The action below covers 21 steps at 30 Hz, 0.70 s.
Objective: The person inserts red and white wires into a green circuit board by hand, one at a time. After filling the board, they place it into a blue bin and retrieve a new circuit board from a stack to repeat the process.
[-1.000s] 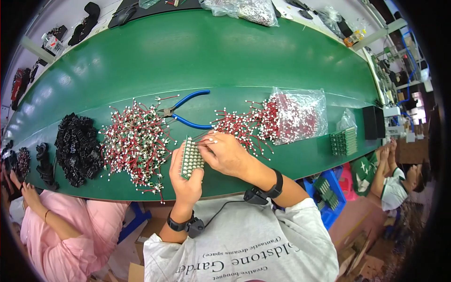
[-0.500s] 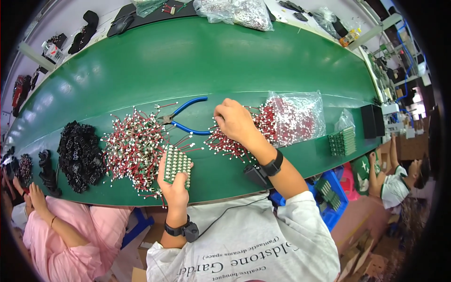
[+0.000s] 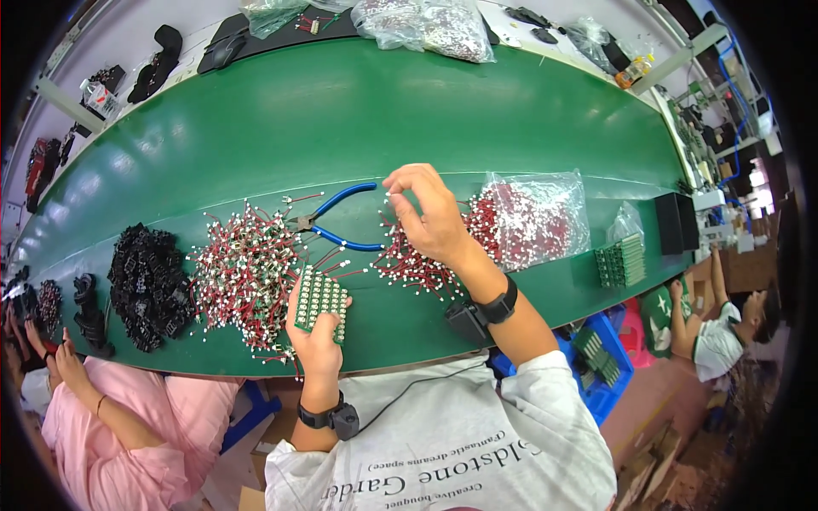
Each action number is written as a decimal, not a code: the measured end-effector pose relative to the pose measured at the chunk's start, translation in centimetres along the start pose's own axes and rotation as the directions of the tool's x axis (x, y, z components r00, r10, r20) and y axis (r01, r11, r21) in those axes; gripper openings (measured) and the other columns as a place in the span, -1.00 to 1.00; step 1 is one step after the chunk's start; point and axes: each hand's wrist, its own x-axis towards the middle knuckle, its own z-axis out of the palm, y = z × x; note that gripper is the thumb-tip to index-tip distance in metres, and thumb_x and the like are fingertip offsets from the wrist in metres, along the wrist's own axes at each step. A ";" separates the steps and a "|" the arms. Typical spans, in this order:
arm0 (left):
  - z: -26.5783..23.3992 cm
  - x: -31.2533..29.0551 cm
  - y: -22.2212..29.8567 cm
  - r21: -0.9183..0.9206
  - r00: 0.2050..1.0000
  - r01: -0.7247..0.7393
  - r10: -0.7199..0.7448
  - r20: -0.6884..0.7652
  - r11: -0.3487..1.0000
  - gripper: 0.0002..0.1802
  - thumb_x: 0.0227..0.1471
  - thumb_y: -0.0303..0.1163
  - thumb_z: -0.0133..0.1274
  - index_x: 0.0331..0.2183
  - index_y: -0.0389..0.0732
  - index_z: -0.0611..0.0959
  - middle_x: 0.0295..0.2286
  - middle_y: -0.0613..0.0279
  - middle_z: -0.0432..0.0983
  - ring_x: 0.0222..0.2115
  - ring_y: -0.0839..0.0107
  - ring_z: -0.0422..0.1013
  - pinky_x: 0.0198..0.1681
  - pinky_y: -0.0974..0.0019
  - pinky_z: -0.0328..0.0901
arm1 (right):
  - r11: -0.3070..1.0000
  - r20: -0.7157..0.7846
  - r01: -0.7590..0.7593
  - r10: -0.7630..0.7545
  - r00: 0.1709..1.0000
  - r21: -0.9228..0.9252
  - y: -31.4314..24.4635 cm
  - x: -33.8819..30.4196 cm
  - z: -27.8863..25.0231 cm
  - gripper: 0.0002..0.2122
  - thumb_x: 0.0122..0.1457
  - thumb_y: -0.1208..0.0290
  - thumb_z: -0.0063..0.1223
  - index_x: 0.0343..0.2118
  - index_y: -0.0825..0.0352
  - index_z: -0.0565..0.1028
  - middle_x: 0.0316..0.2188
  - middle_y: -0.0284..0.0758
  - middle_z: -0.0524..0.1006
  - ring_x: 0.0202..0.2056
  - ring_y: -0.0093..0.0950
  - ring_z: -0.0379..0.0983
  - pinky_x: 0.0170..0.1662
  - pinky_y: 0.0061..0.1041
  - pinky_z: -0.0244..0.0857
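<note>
- Green rectangular circuit panel (image 3: 322, 299) studded with small white parts: lying upright in the left hand (image 3: 313, 339), fingers closing round its lower edge, just above the near rim of the green table (image 3: 358, 111).
- Right hand (image 3: 430, 213): hovering over the loose heap of red-wired white-tipped leads (image 3: 409, 266), thumb and forefinger pressing together; whether a lead is sitting in the pinch is too small to tell.
- Handling note, as a judgement: taking one lead at a time and keeping the panel level is likely serving best, since the wires are tangling.
- Blue-handled cutting pliers (image 3: 336, 223): lying between the hands, near the panel.
- Larger pile of the same red leads (image 3: 243, 277): sitting just left of the panel.
- Black moulded plastic parts heap (image 3: 149, 285): crowding further left.
- Clear plastic bag of red leads (image 3: 532, 217): bounding the right.
- Open room: the far green surface is offering the widest space.
</note>
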 end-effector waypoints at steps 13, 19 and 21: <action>1.3 0.8 -0.3 -0.108 0.998 0.036 -0.042 -0.055 0.994 -0.32 -0.19 -0.75 -0.17 0.10 -0.43 0.33 -0.18 0.07 0.45 -0.25 0.30 0.49 -0.14 0.14 0.49 | 0.589 0.504 -0.722 0.528 0.683 0.362 -4.5 -4.4 1.1 -0.94 0.27 0.52 -0.07 -0.27 0.38 0.37 -0.47 -0.51 0.37 -0.51 -0.80 0.24 -0.50 -0.71 0.13; 1.6 0.6 -0.8 -0.065 1.000 0.016 -0.017 -0.018 0.998 -0.30 -0.18 -0.73 -0.13 0.12 -0.41 0.31 -0.15 0.08 0.45 -0.24 0.35 0.48 -0.15 0.29 0.44 | 0.769 0.468 -0.593 0.444 0.764 0.239 -6.6 -5.0 2.1 -0.92 0.21 0.54 -0.02 -0.33 0.44 0.39 -0.56 -0.29 0.40 -0.60 -0.60 0.33 -0.54 -0.52 0.21; 1.7 0.1 -0.8 0.053 0.999 -0.051 0.050 0.020 0.997 -0.28 -0.17 -0.71 -0.09 0.13 -0.41 0.30 -0.17 0.14 0.46 -0.26 0.44 0.47 -0.21 0.40 0.40 | 0.920 0.281 -0.347 0.290 0.915 0.182 -5.8 -6.0 3.6 -0.93 0.20 0.55 -0.02 -0.34 0.44 0.38 -0.52 -0.19 0.45 -0.56 -0.34 0.46 -0.50 -0.39 0.30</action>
